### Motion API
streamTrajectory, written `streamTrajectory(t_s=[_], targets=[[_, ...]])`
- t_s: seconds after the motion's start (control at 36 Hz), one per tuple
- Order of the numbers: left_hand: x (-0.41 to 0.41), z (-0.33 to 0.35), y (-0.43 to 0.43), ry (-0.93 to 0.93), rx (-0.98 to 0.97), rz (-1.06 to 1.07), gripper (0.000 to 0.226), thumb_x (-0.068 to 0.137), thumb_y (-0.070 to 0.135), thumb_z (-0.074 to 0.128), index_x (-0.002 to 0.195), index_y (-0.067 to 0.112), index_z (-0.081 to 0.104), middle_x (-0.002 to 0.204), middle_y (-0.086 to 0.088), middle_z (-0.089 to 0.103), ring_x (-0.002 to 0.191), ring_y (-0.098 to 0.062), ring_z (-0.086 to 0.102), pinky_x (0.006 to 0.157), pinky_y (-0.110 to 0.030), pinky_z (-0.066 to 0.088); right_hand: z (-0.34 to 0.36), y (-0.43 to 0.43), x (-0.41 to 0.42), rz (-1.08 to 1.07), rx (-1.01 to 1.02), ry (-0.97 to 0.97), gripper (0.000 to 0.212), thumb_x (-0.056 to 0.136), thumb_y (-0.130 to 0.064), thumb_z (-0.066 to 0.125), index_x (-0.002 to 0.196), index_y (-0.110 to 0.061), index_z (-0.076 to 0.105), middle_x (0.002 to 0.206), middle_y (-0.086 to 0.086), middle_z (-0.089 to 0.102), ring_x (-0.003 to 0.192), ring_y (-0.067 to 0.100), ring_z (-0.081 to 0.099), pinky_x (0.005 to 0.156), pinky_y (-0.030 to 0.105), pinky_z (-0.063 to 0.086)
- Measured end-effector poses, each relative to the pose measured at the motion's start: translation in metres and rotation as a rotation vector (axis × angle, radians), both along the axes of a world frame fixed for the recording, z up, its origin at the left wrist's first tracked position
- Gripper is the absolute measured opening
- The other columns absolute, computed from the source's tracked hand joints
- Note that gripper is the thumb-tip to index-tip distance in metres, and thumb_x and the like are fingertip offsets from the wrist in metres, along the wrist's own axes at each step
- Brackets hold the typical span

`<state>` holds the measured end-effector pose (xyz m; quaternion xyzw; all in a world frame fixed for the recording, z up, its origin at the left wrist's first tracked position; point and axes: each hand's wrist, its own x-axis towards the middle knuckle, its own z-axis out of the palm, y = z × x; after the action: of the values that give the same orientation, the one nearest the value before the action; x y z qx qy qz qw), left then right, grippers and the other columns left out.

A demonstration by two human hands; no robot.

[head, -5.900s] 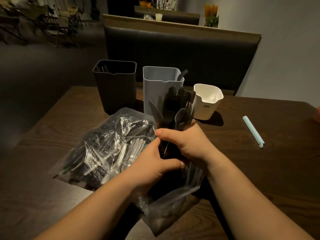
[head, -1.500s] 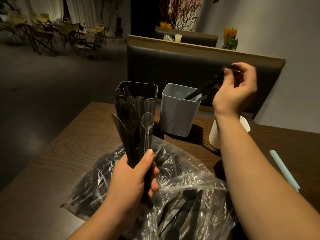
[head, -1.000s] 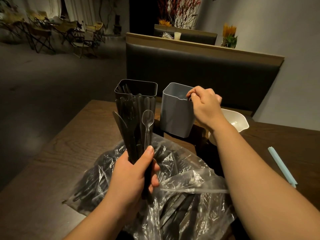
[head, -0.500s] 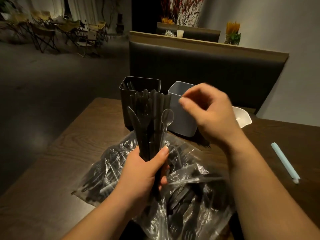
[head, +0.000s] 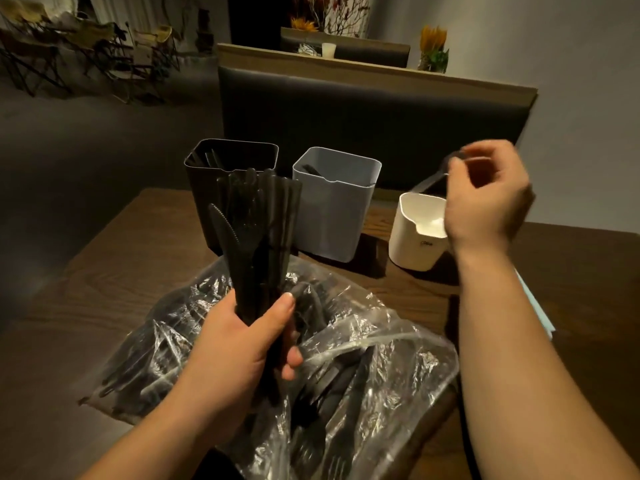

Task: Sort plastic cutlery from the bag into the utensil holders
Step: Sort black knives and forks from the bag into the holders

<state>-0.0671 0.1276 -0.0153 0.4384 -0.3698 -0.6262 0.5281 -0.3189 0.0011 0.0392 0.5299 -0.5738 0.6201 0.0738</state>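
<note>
My left hand point(head: 242, 348) is shut on a bundle of black plastic cutlery point(head: 258, 230), held upright above the clear plastic bag point(head: 374, 344) of more cutlery. My right hand point(head: 485, 199) pinches a clear plastic spoon point(head: 431, 180), blurred, with its lower end just over the rim of the white holder point(head: 412, 240). A grey holder point(head: 332, 220) stands in the middle and a black holder point(head: 204, 188) on the left; both have some black pieces inside. What the white holder contains is not visible.
The three holders stand in a row at the far side of the dark wooden table point(head: 114, 271). A pale blue stick point(head: 540, 313) lies on the table behind my right forearm. A dark padded bench back point(head: 363, 119) rises behind the table.
The clear spoon left the bundle in my left hand: my right hand took it and carried it right, over the white holder. Before that, my right hand dropped a black piece into the grey holder.
</note>
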Motion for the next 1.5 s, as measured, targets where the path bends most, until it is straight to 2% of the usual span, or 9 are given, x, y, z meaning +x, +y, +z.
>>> streamTrajectory(t_s=[0.14, 0.28, 0.5, 0.64, 0.72, 0.83, 1.06, 1.33, 1.5], targets=[[-0.001, 0.0, 0.001, -0.02, -0.004, -0.022, 0.026, 0.082, 0.026, 0.067, 0.092, 0.008, 0.052, 0.067, -0.011, 0.056, 0.046, -0.021, 0.05, 0.039, -0.027, 0.042, -0.034, -0.024, -0.037, -0.195, 0.209, 0.184, 0.011, 0.097, -0.032, 0.057, 0.1, -0.024, 0.065, 0.096, 0.003, 0.067, 0.095, 0.024, 0.061, 0.066, 0.018, 0.034], [0.001, -0.001, 0.001, -0.118, -0.036, -0.022, 0.027, 0.087, 0.029, 0.066, 0.088, 0.007, 0.05, 0.067, -0.01, 0.055, 0.046, -0.018, 0.045, 0.039, -0.026, 0.036, -0.049, -0.031, -0.038, -0.209, 0.481, 0.301, 0.011, 0.096, -0.034, 0.058, 0.104, -0.03, 0.064, 0.102, 0.005, 0.064, 0.106, 0.029, 0.052, 0.067, 0.021, 0.023], [0.004, 0.001, 0.001, -0.141, -0.044, -0.078, 0.026, 0.095, 0.026, 0.063, 0.09, 0.004, 0.05, 0.064, -0.007, 0.055, 0.046, -0.017, 0.044, 0.041, -0.025, 0.034, -0.042, -0.021, -0.024, -0.293, 0.72, 0.414, 0.036, 0.09, -0.044, 0.062, 0.116, -0.021, 0.071, 0.129, 0.009, 0.049, 0.12, 0.035, 0.033, 0.1, 0.048, 0.03], [0.005, 0.002, 0.002, -0.074, -0.021, -0.121, 0.025, 0.095, 0.022, 0.063, 0.092, 0.001, 0.051, 0.061, -0.008, 0.056, 0.044, -0.017, 0.047, 0.038, -0.02, 0.038, 0.001, 0.005, 0.011, -0.015, 0.517, 0.319, 0.034, 0.095, -0.038, 0.062, 0.126, -0.024, 0.066, 0.129, 0.007, 0.054, 0.125, 0.027, 0.041, 0.099, 0.038, 0.035], [0.006, 0.003, 0.002, -0.04, -0.034, -0.133, 0.024, 0.095, 0.02, 0.062, 0.095, -0.002, 0.052, 0.058, -0.007, 0.056, 0.043, -0.018, 0.048, 0.038, -0.02, 0.039, 0.033, 0.029, 0.047, 0.449, 0.456, 0.027, 0.012, 0.096, -0.033, 0.064, 0.102, -0.025, 0.071, 0.096, -0.004, 0.07, 0.087, 0.006, 0.063, 0.07, 0.017, 0.052], [0.006, 0.0, 0.002, -0.05, -0.048, -0.123, 0.024, 0.094, 0.019, 0.064, 0.093, -0.003, 0.053, 0.058, -0.008, 0.056, 0.042, -0.017, 0.05, 0.038, -0.021, 0.038, 0.04, 0.052, 0.083, 0.929, 0.695, -0.182, 0.04, 0.072, -0.051, 0.066, 0.094, -0.018, 0.071, 0.08, 0.002, 0.072, 0.065, 0.016, 0.064, 0.046, 0.023, 0.048], [0.008, -0.005, 0.0, -0.053, -0.056, -0.128, 0.022, 0.09, 0.022, 0.068, 0.09, 0.004, 0.055, 0.061, -0.01, 0.057, 0.042, -0.015, 0.052, 0.037, -0.023, 0.037, 0.024, 0.057, 0.103, 1.053, 0.695, -0.217, 0.003, 0.088, -0.009, 0.072, 0.085, -0.01, 0.072, 0.079, 0.008, 0.076, 0.072, 0.022, 0.074, 0.057, 0.025, 0.055], [0.005, -0.004, 0.001, -0.014, -0.065, -0.042, 0.032, 0.091, 0.022, 0.064, 0.108, -0.004, 0.058, 0.08, -0.016, 0.071, 0.049, -0.019, 0.06, 0.038, -0.024, 0.041, 0.022, 0.05, 0.095, 1.088, 0.755, -0.352, 0.008, 0.093, -0.007, 0.063, 0.096, -0.003, 0.069, 0.091, 0.014, 0.076, 0.081, 0.025, 0.075, 0.067, 0.034, 0.061], [0.007, -0.006, -0.002, -0.019, -0.081, -0.042, 0.018, 0.094, 0.025, 0.061, 0.094, 0.009, 0.071, 0.086, -0.026, 0.073, 0.066, -0.039, 0.052, 0.039, -0.025, 0.043, 0.022, 0.045, 0.088, 1.038, 0.73, -0.409, 0.009, 0.096, -0.007, 0.06, 0.097, -0.005, 0.068, 0.087, 0.012, 0.075, 0.081, 0.025, 0.075, 0.059, 0.028, 0.059]])
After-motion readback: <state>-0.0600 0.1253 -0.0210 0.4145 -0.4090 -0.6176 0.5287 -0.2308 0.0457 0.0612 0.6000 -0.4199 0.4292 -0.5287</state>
